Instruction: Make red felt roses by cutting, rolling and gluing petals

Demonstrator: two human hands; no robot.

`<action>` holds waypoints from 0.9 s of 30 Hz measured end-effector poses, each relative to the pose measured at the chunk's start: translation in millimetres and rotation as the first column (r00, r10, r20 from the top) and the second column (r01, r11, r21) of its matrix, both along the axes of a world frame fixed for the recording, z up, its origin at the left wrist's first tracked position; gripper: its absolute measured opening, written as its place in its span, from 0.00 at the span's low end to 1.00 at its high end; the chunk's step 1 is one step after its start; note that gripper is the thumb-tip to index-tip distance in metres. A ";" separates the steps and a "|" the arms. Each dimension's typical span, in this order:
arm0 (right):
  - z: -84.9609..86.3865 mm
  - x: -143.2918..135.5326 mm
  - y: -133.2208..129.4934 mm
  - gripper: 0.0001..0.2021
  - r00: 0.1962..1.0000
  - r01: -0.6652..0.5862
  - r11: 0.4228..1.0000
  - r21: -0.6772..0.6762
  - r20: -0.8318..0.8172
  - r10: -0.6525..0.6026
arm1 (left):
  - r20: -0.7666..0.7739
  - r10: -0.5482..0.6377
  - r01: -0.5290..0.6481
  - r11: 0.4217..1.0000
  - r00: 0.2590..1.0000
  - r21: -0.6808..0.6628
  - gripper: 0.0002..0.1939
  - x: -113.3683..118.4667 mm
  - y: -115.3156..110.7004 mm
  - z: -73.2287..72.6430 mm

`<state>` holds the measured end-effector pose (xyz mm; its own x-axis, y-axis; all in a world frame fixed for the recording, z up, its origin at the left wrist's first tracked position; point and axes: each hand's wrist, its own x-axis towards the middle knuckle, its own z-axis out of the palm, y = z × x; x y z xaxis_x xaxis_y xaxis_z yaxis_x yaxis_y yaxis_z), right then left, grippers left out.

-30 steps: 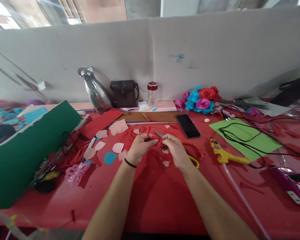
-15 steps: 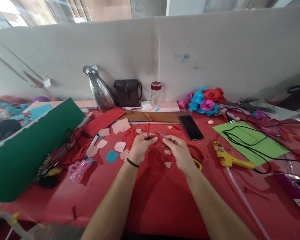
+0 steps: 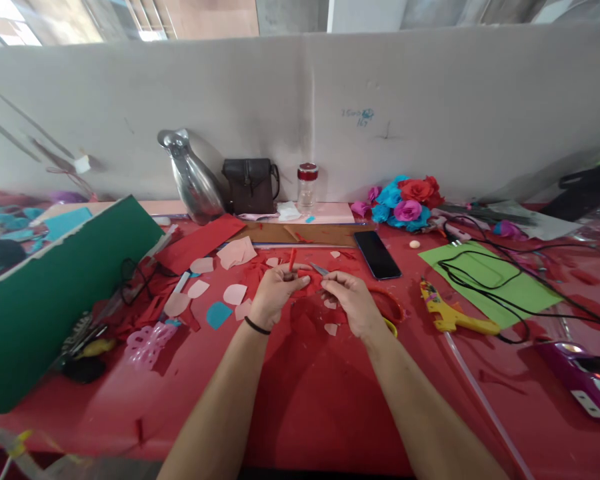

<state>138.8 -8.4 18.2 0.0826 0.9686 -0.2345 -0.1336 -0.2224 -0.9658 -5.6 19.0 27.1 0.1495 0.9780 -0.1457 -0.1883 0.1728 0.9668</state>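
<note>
My left hand (image 3: 275,297) is closed on a small piece of red paper (image 3: 308,276), with a narrow red strip (image 3: 293,259) standing up by its fingers. Opposite it, my right hand (image 3: 347,297) pinches at the right edge of the same red piece, thumb and finger pressed together. The right fingers partly hide that edge. Scissors lie under and behind my right hand; their blade tip (image 3: 319,269) shows past the fingers and their red handle (image 3: 393,305) beside the wrist. Small pale pink paper petals (image 3: 331,329) lie near the hands on the red table.
To the left are pink petals (image 3: 235,294), a blue petal (image 3: 219,315) and a green board (image 3: 75,300). A phone (image 3: 377,255), paper flowers (image 3: 409,200), a yellow glue gun (image 3: 455,317), green paper (image 3: 510,280) and a purple power strip (image 3: 580,383) are rightward. Behind stand a steel jug (image 3: 195,180) and jar (image 3: 307,187).
The view has shifted slightly, so things appear a little farther left. More red paper and more of the scissor blade show between my hands, which keep nearly the same pose.
</note>
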 end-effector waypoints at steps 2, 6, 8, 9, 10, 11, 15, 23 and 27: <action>-0.3 0.3 0.1 0.08 1.000 0.003 1.000 0.019 -0.004 -0.003 | 0.004 -0.002 0.002 1.000 1.000 -0.022 0.13 -0.2 0.2 0.6; -0.9 0.5 0.5 0.08 1.000 0.016 0.999 0.040 -0.004 -0.016 | -0.007 -0.001 0.001 0.999 1.000 -0.037 0.13 -0.1 -0.4 1.9; -0.3 0.8 0.4 0.08 1.000 0.013 0.999 0.038 -0.003 -0.013 | -0.010 -0.001 0.001 0.999 1.000 -0.036 0.13 -0.1 -1.0 2.3; 0.2 0.9 0.2 0.08 1.000 0.011 0.999 0.040 -0.001 -0.011 | -0.012 0.001 -0.001 0.999 1.000 -0.037 0.12 0.0 -1.3 2.4; 0.6 1.1 0.0 0.08 1.000 0.010 0.999 0.042 0.002 -0.010 | -0.016 0.002 -0.003 0.999 1.000 -0.038 0.11 0.0 -1.5 2.5; 0.9 1.1 -0.2 0.08 1.000 0.011 0.999 0.043 0.006 -0.011 | -0.019 0.004 -0.004 0.999 1.000 -0.037 0.11 0.1 -1.7 2.6; -0.4 0.1 -0.3 0.09 1.000 0.026 0.999 0.034 0.015 -0.027 | -0.016 -0.003 0.002 1.000 1.000 -0.026 0.08 1.1 -1.9 3.1; -14.1 4.0 6.3 0.07 0.989 0.137 0.988 0.064 0.050 -0.141 | -0.061 0.230 -0.230 0.973 0.971 0.001 0.13 -3.4 3.4 -3.5; -23.0 8.0 8.7 0.08 0.956 0.118 0.984 0.132 0.254 -0.149 | 0.060 0.356 -0.357 0.934 0.932 0.001 0.12 -5.6 6.5 -6.0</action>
